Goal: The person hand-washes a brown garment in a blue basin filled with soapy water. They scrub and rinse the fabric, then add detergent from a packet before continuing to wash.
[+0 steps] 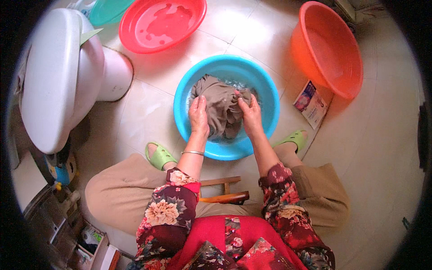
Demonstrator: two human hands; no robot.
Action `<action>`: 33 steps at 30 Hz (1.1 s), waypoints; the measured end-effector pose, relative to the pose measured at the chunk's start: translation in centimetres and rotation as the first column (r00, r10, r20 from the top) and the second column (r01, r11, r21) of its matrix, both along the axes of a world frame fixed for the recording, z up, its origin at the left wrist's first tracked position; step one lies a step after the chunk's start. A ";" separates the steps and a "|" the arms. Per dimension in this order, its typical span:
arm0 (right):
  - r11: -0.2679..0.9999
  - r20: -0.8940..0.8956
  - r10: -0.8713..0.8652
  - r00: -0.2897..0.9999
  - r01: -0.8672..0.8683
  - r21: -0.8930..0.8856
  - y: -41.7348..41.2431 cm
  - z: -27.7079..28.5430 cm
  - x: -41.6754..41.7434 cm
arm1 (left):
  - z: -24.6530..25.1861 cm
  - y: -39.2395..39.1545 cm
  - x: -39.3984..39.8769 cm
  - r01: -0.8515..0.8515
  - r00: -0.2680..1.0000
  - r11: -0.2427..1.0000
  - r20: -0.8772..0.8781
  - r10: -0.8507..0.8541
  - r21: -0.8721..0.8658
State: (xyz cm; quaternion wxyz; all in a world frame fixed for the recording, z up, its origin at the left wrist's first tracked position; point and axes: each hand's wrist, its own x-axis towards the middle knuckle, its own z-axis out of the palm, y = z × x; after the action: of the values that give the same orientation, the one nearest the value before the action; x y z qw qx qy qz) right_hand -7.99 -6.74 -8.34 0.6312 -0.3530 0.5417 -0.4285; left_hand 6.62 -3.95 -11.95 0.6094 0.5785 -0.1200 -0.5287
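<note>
A blue plastic basin (226, 153) stands on the tiled floor between my feet. In it lies a bunched brown cloth garment (217, 98), wet, with water showing around its edges. My left hand (199, 114) holds the garment's left side, the thumb on top and the fingers partly hidden. At the right, my right hand (250, 113) pinches a gathered fold between thumb and fingers. A small pink spot shows on the cloth near that hand. Both hands are above the basin's inside, in its lower half.
Beyond the basin is a red basin (165, 25) with a little water, beside a green basin (109, 11). A tilted orange tub (332, 54) rests at the right, near a printed packet (311, 104). The white toilet (50, 81) stands left. A wooden stool (224, 196) shows beneath me.
</note>
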 end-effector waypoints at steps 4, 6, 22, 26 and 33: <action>0.838 -0.516 0.248 0.820 -0.449 -0.310 2.8 0.1 4.9 | -2.2 1.6 1.6 -0.128 0.875 0.992 -0.471 0.109 -0.008; 0.733 -0.784 0.244 0.572 -0.637 -0.237 3.4 -0.8 6.6 | 0.2 2.5 1.9 -0.095 0.676 0.996 -0.734 0.064 0.000; 0.936 -0.815 0.150 0.560 -0.346 -0.065 -8.2 -5.5 5.2 | -1.5 4.5 0.9 -0.015 0.930 0.984 -0.360 0.078 0.176; 0.839 -0.624 0.226 0.748 -0.475 -0.265 -1.1 -2.6 5.5 | -1.9 4.4 1.7 0.021 0.828 0.996 -0.560 0.034 0.091; 0.732 -0.955 0.196 0.224 -0.681 -0.010 2.8 -3.6 8.2 | -0.9 4.2 0.4 -0.039 0.879 0.980 -0.459 0.127 0.197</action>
State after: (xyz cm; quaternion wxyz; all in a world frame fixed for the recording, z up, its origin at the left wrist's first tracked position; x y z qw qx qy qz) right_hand 0.19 -3.96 -11.96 0.2230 -0.7983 0.5560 -0.0627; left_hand 6.99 0.23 -12.90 0.5870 0.4912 0.1049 -0.6349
